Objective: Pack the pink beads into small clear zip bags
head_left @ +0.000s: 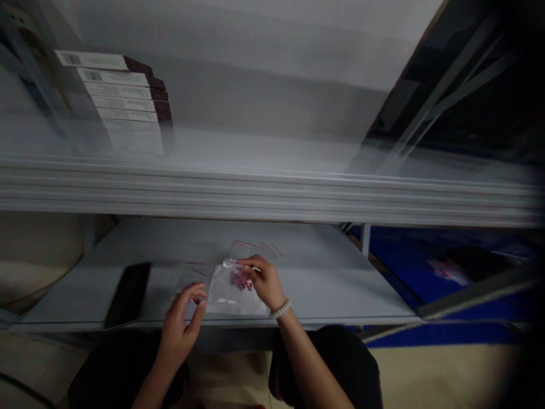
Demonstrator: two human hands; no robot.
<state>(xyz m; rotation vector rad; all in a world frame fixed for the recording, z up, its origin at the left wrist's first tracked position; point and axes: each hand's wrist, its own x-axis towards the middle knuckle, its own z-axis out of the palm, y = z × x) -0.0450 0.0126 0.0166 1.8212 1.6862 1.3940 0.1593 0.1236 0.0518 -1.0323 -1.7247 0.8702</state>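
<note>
A small clear plastic bag [230,292] with pink-red bits inside lies on the lower grey shelf [323,284]. My right hand [263,279] is closed in a pinch on the bag's top edge, a pale beaded bracelet on its wrist. My left hand [181,324] hovers just left of the bag, fingers curled and apart, holding nothing that I can see. More clear bags with red zip lines [255,249] lie just behind.
A dark phone [128,294] lies flat on the shelf to the left. The upper shelf [272,190] runs across the view, with a stack of flat boxes [123,96] at its left. A blue surface [430,267] shows at the right.
</note>
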